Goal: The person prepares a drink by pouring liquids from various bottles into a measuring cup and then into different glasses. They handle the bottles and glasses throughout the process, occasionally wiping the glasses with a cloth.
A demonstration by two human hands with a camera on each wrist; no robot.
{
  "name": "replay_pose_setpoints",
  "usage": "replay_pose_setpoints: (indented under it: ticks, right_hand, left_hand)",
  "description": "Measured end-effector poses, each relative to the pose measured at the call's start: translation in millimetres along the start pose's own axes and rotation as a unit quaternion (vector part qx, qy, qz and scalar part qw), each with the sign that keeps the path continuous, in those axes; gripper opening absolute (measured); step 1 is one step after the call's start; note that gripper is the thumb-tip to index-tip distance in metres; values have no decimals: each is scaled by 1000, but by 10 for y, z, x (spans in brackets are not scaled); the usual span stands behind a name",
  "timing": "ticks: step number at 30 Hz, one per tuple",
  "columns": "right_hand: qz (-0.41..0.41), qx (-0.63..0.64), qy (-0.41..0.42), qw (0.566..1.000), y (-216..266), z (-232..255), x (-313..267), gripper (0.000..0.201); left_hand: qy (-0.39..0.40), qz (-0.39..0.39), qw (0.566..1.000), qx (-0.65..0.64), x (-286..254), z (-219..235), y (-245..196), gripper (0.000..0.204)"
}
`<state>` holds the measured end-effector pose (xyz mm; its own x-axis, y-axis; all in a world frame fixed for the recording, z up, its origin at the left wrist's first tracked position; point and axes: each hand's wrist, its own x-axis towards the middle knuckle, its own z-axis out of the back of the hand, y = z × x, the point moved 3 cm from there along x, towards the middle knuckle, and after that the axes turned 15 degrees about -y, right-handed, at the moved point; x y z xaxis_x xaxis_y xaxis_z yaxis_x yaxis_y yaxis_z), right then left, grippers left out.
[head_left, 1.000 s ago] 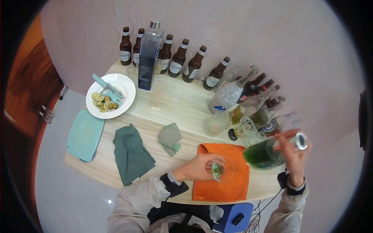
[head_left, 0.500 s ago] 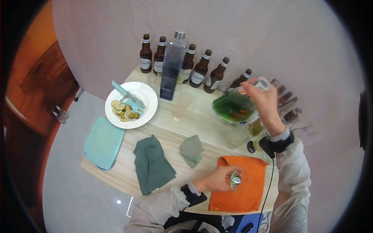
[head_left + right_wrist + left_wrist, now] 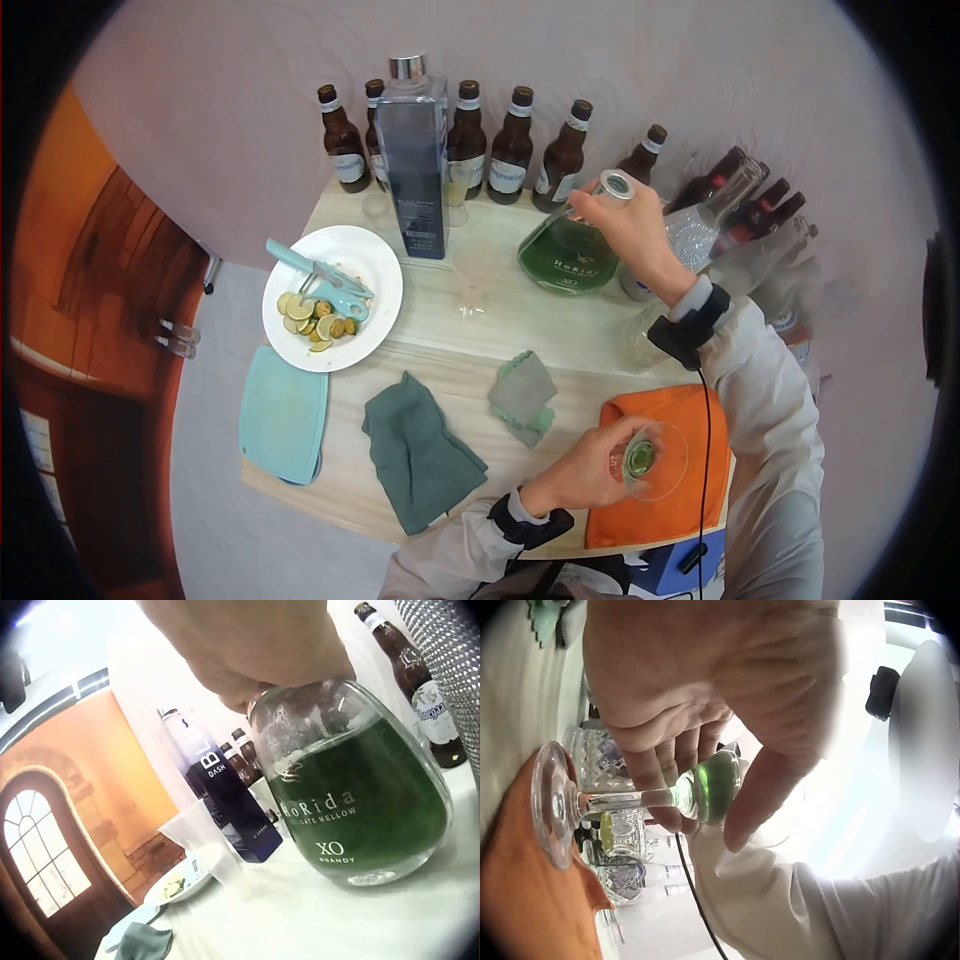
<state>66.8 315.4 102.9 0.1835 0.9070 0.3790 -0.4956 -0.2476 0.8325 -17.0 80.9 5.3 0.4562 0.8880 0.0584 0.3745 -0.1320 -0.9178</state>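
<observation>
My left hand (image 3: 590,472) holds a small stemmed glass (image 3: 640,460) over the orange cloth. In the left wrist view, thumb and fingers are round its bowl (image 3: 718,787), which has green liquid in it. The clear foot (image 3: 551,802) is close to the orange cloth. My right hand (image 3: 635,235) grips the neck of a rounded glass brandy bottle (image 3: 562,262) with green liquid, below its silver top. In the right wrist view the bottle (image 3: 360,817) stands nearly upright, its base right at the tabletop. The hand hides most of the neck.
A tall dark-blue bottle (image 3: 415,170) and several brown beer bottles (image 3: 510,160) line the back. A sparkly bottle (image 3: 690,232) stands right. At left are a white plate (image 3: 388,285) with lime pieces and a peeler, and a mint board (image 3: 283,415). Green cloth (image 3: 415,460) and grey cloth (image 3: 522,390) lie in front.
My right hand has carried the green bottle from the right side to the back middle of the table, turning it from tilted to nearly upright. The left hand keeps the glass over the orange cloth.
</observation>
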Motion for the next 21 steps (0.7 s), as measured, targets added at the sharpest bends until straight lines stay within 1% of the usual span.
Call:
replay_pose_setpoints:
  ticks: [1,2,3,5,7,8,9,10,11,12,13,14,15,16,17,18,19,20,21]
  right_hand:
    - [10,28,3,1000,-38,-34,19,27]
    - [7,29,0,1000,-38,-59,14,27]
    - [-1,13,-8,1000,-26,-82,2,29]
    - [-8,-4,-20,1000,-53,-52,20,30]
    - [-13,-4,53,999,-95,-53,47,46]
    - [-10,-1,44,999,-120,22,29,46]
    - [17,-20,32,999,-87,107,-57,58]
    - [41,-39,20,998,-65,201,-154,72]
    - [75,-87,20,993,-52,361,-233,81]
    - [76,-23,18,997,91,603,-378,68]
    - [79,40,20,996,266,882,-562,55]
    - [67,90,19,993,284,1161,-749,43]
    - [57,142,19,988,272,1479,-937,36]
    - [188,8,3,982,359,1862,-1136,34]
    - [144,-14,-24,989,257,2171,-1421,21]
    - [184,57,-34,981,-29,2458,-1695,17]
    - [198,-15,-82,977,-240,2709,-1971,16]
    - [207,-87,-129,966,-456,2938,-2261,18]
    - [139,-114,-188,966,-815,3160,-2604,16]
  left_hand:
    - [2,4,1000,2,-2,-6,14,68]
    - [-1,11,1000,-14,-3,-12,30,69]
    - [-5,18,999,-31,-7,-22,43,70]
    - [-6,10,1000,-10,-12,-11,64,71]
    - [-2,-5,1000,15,5,2,103,71]
    - [-13,2,1000,1,6,20,145,72]
    - [-24,10,1000,-13,8,35,158,72]
    - [-16,10,1000,-7,7,50,138,72]
    - [-32,10,999,22,13,89,98,71]
    - [-49,9,998,50,21,115,73,70]
    - [-46,7,998,51,39,126,102,70]
    - [-46,-20,998,32,64,153,139,70]
    - [-48,-47,998,14,70,173,129,70]
    - [-48,-52,997,17,62,174,82,70]
    - [-66,-59,996,26,62,178,34,71]
    - [-83,-64,994,35,64,178,0,71]
    - [-74,-64,994,38,79,189,-12,71]
    - [-105,-92,987,82,105,244,-20,71]
    - [-137,-116,975,128,109,303,-27,72]
